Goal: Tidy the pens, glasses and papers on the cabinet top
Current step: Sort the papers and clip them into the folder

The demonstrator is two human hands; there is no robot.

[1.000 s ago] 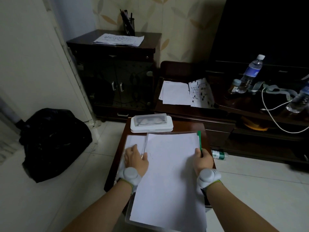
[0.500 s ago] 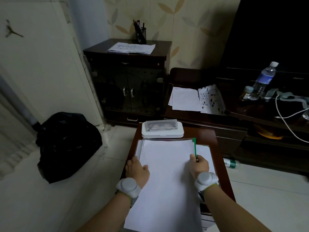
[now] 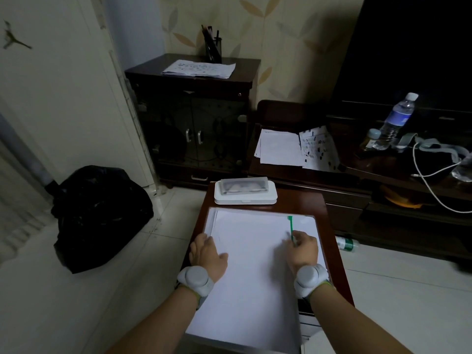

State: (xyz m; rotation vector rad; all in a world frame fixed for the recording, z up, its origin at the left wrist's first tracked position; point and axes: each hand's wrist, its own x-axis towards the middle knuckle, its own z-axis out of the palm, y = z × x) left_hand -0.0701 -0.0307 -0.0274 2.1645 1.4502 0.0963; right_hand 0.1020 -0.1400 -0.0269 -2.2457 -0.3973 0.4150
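Right hand (image 3: 302, 249) pinches green pen (image 3: 290, 227); its long axis runs away from the hand, capped end pointing toward the case (image 3: 245, 191) beyond. Left hand (image 3: 207, 254) lies flat, fingers relaxed, on the left edge of the papers (image 3: 251, 272), which extend lengthwise under both hands.

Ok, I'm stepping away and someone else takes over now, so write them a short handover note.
Left hand rests flat on the paper stack's left edge. Right hand pinches a green pen over the stack's right side.
White glasses case lies closed on the small cabinet, beyond the stack.
Done: the stack looks squared.
Left: put the pen away, perhaps in the pen holder on the far cabinet.
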